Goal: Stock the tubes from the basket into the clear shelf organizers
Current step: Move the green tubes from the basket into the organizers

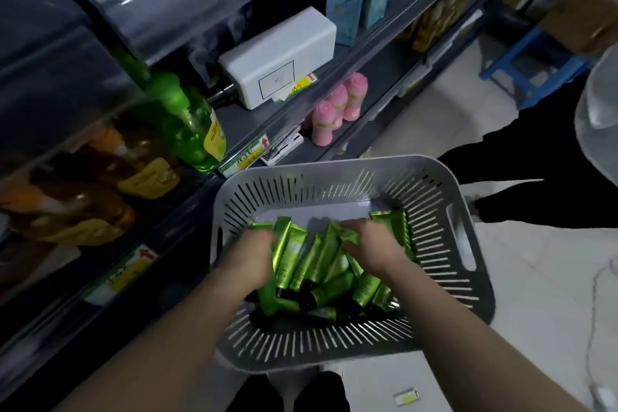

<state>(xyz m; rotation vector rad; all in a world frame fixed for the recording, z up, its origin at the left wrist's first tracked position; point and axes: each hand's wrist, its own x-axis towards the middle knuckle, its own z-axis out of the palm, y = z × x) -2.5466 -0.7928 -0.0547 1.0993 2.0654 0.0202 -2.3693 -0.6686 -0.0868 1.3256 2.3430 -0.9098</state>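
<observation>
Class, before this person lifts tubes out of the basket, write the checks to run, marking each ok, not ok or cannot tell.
1. Tubes available in the basket: ok, a pile lies inside.
2. Left hand grips tubes: ok, its fingers curl into the pile's left side.
3. Right hand grips tubes: ok, its fingers curl over the right side.
4. Free slot in the clear shelf organizers: cannot tell, blurred.
5. Basket steadily supported: cannot tell, its underside is hidden.

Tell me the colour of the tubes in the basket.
The tubes are shiny green with black caps; the head view shows it best.
</observation>
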